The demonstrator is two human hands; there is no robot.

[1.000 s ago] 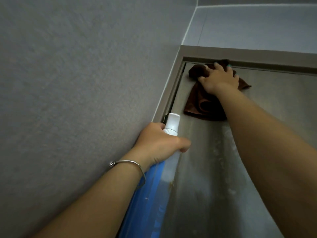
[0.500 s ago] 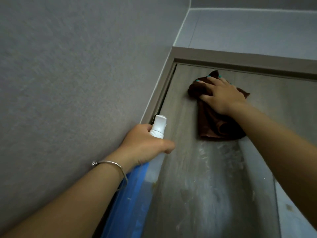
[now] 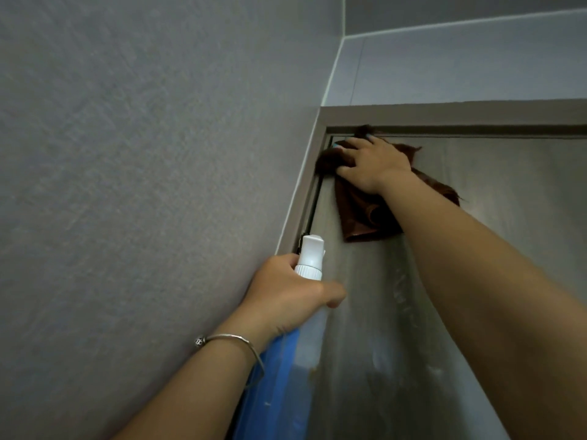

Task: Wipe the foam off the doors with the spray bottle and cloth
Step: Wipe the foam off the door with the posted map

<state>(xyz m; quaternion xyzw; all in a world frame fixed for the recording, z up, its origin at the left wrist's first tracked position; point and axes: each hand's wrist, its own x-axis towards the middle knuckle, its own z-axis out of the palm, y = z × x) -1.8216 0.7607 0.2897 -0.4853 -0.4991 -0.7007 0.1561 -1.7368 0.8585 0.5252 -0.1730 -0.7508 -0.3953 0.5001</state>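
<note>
Head view: left hand (image 3: 286,296) grasps plastic spray bottle (image 3: 311,254); right hand (image 3: 371,163), flat-fingered, presses plush cloth (image 3: 359,217).

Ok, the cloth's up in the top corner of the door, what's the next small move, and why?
Probably drag the cloth straight down the door with the right hand: it is pressed into the top left corner by the frame, and whitish foam streaks show just below it. The left hand just grips the spray bottle.
</note>
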